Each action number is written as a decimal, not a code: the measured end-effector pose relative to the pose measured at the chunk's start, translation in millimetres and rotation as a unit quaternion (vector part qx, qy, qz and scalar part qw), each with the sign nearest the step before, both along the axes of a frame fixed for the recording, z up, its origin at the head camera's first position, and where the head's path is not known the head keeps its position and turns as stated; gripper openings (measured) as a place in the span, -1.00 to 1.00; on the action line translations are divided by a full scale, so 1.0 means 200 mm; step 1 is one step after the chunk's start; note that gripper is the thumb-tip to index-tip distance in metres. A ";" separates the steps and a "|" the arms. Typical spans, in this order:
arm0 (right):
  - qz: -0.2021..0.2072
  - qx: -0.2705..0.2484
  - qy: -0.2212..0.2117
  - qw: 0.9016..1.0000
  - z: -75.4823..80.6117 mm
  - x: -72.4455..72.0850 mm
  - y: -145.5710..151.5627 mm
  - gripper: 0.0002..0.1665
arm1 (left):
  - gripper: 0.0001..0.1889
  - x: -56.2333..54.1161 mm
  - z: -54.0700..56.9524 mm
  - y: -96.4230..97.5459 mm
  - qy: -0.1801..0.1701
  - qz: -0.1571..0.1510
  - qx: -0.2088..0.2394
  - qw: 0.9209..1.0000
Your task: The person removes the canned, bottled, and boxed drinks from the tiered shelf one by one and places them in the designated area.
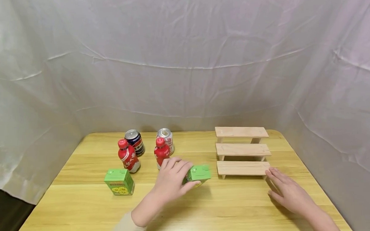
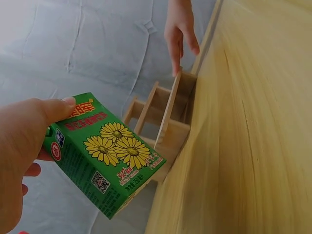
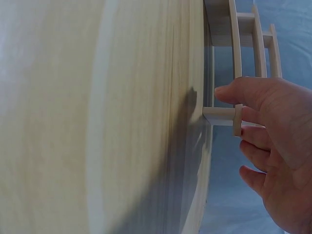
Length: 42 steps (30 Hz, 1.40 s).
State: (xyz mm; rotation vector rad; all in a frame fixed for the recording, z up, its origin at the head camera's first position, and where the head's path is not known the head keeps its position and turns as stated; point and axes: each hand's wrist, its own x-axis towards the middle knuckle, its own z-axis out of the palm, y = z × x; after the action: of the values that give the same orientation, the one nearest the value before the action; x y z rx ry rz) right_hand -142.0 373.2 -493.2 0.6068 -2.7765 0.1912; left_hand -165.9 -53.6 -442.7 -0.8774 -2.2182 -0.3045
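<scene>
In the head view my left hand [image 1: 172, 178] grips a green drink carton [image 1: 199, 172] above the table, left of a three-step wooden stand [image 1: 243, 168]. The left wrist view shows the thumb on the face of this carton [image 2: 117, 146], which bears yellow flowers; the other fingers are mostly hidden behind it. My right hand [image 1: 290, 191] is at the right end of the lowest step, its fingers fairly straight. From the right wrist, that hand [image 3: 278, 131] appears at the step's end with the thumb apart from the fingers; actual contact is hard to judge.
Another green carton [image 1: 119, 182] stands at the left on the wooden table [image 1: 84, 207]. Behind it are a red bottle [image 1: 129, 156] and a dark can [image 1: 135, 142]. A second red bottle [image 1: 161, 152] stands before a silver can [image 1: 165, 135]. Grey cloth [image 1: 177, 78] surrounds the table.
</scene>
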 end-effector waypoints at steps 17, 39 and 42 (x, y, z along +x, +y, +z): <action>-0.003 -0.002 0.000 1.000 -0.01 0.01 -0.02 -0.14 | -0.44 0.03 -0.03 -0.17 -0.051 0.011 -0.025 0.998; 0.004 -0.006 0.006 1.000 -0.01 0.00 -0.01 -0.14 | -0.38 0.06 -0.05 -0.33 -0.056 0.033 -0.041 0.997; 0.007 -0.006 0.013 1.000 -0.01 0.00 0.00 -0.14 | -0.37 0.06 -0.05 -0.36 -0.060 0.035 -0.041 0.997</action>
State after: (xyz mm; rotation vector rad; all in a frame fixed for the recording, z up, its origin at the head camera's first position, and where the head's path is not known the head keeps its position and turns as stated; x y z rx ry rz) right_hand -143.0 372.2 -495.5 0.6224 -2.7451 0.2023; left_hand -153.5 -125.7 -451.9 -0.8429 -2.3819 -0.2393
